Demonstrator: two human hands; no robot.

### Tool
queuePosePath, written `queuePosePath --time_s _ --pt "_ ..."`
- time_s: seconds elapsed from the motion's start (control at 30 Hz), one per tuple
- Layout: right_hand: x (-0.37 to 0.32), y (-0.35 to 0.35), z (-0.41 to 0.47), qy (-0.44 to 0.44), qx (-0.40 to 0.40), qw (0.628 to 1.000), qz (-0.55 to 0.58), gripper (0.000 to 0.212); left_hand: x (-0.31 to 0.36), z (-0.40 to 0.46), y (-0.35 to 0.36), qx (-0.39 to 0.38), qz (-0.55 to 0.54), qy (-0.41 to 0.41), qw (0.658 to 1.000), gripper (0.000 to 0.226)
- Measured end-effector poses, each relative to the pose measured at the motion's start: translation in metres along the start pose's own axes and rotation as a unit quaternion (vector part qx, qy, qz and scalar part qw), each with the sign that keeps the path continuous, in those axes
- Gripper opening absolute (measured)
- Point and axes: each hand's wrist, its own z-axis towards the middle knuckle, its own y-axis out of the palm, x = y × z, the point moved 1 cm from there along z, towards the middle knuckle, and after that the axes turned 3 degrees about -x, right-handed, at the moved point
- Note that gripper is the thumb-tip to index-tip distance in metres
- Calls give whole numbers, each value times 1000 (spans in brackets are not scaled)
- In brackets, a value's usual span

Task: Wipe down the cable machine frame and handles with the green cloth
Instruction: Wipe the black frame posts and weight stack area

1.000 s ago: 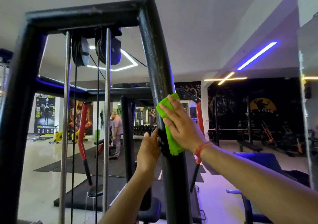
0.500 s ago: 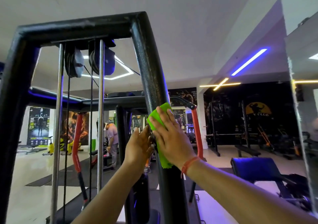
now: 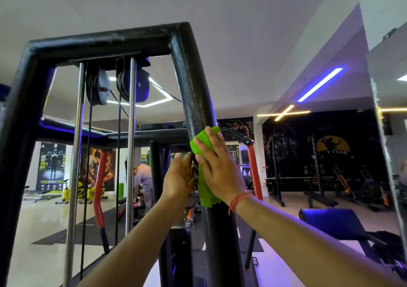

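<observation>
Bright green cloth (image 3: 204, 176) pressed flat on right-hand black textured steel upright (image 3: 193, 92) of cable machine frame, about mid-height. Right hand (image 3: 217, 167) spread, fingers straight, pinning cloth to post. Left hand (image 3: 179, 178) relaxed, palm against post's inner side, holding nothing.

Risks: cloth only pinned, could slip off or bunch; fingers may stray toward cables. Cloth thin, creased, lower edge ragged.

Under my right grip (image 3: 220, 167) the green cloth (image 3: 206, 189) looks soft and matt. The black frame post (image 3: 193, 88) above it is rough, speckled painted metal. Left of my grips, the guide rods (image 3: 131, 132) are polished, shiny metal.
</observation>
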Motion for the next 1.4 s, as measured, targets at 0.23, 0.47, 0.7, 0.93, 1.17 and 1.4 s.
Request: queuePosePath --time_s 0.23,0.47,0.7,0.93,1.17,1.4 --pt "-4 1 36 1 29 999 28 49 27 14 6 -1 7 23 1000 57" --pt "4 -4 76 5 63 995 71 45 47 40 9 5 -27 50 998 59" --pt "0 5 74 -7 88 995 55 49 66 62 8 -7 1 82 997 46" --pt "-5 -4 135 11 120 992 22 48 98 88 13 -16 99 147 984 44" --pt "-4 6 105 10 130 991 3 49 127 110 13 -11 182 195 964 37" --pt "-8 -14 156 17 124 991 47 47 141 126 10 -18 224 204 953 37"
